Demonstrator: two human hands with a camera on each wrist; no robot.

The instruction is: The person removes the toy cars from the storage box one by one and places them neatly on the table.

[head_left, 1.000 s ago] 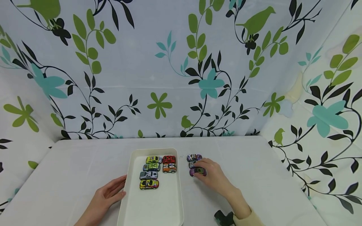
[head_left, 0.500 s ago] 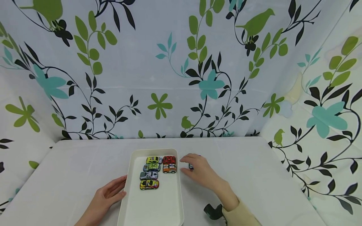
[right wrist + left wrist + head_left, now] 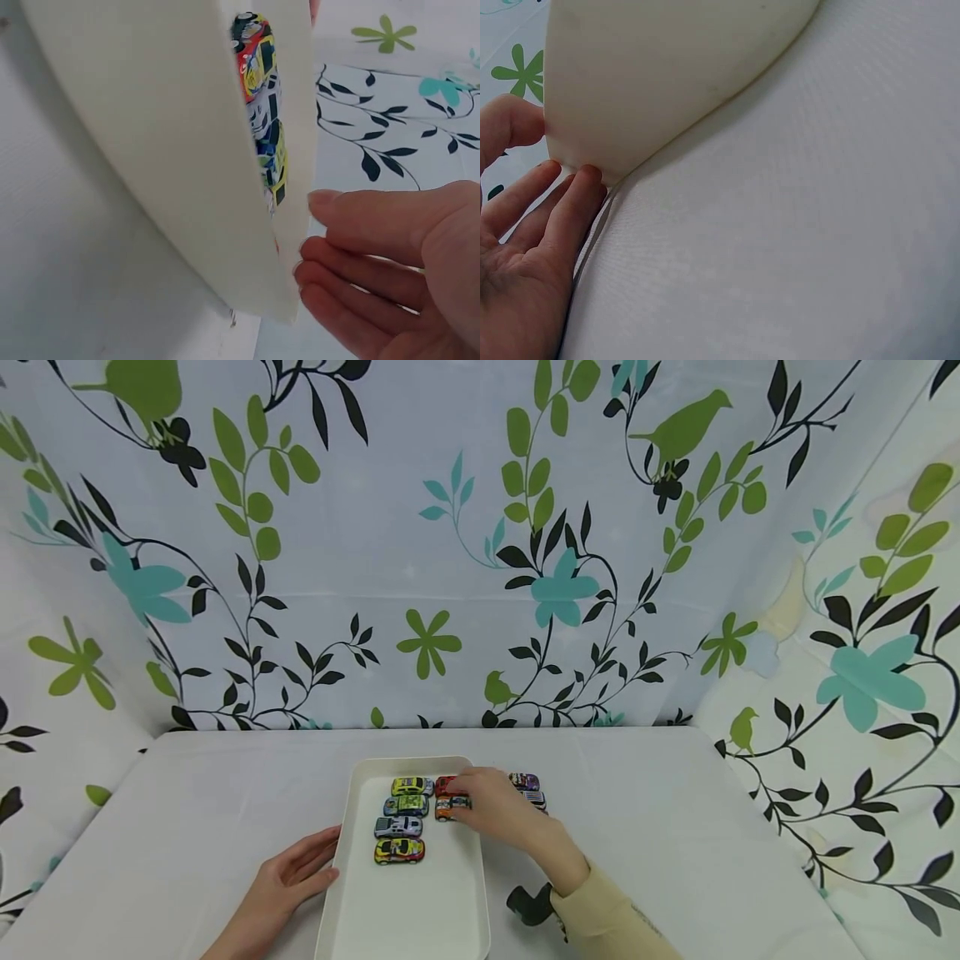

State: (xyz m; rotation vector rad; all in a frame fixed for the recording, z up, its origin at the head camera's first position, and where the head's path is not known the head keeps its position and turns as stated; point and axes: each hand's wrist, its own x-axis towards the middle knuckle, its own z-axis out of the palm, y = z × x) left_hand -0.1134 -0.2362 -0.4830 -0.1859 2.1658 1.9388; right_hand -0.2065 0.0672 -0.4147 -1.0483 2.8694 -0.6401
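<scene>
My left hand (image 3: 288, 885) rests against the left side of a white tray (image 3: 408, 910), its fingertips at the edge. In the left wrist view the fingers (image 3: 577, 202) extend along the tray wall. My right hand (image 3: 502, 810) reaches over the tray's right rim, thumb and forefinger spread on either side of an orange toy car (image 3: 444, 808). A red toy car (image 3: 441, 783) lies just behind, partly hidden by the fingers. Through the right wrist view, nothing shows between the thumb and the nearly straight fingers (image 3: 360, 270).
Several toy cars line up on the tray's left, from a yellow one (image 3: 412, 786) to a yellow-red one (image 3: 399, 851). Right of the tray, a purple car (image 3: 524, 782) and a grey car (image 3: 536, 799) lie on the white table (image 3: 660, 827). A black wrist device (image 3: 530, 904) sits beside my right sleeve.
My right hand has moved left from the cars on the table to the cars inside the tray. The left hand and the tray stay put; the view shifts slightly.
</scene>
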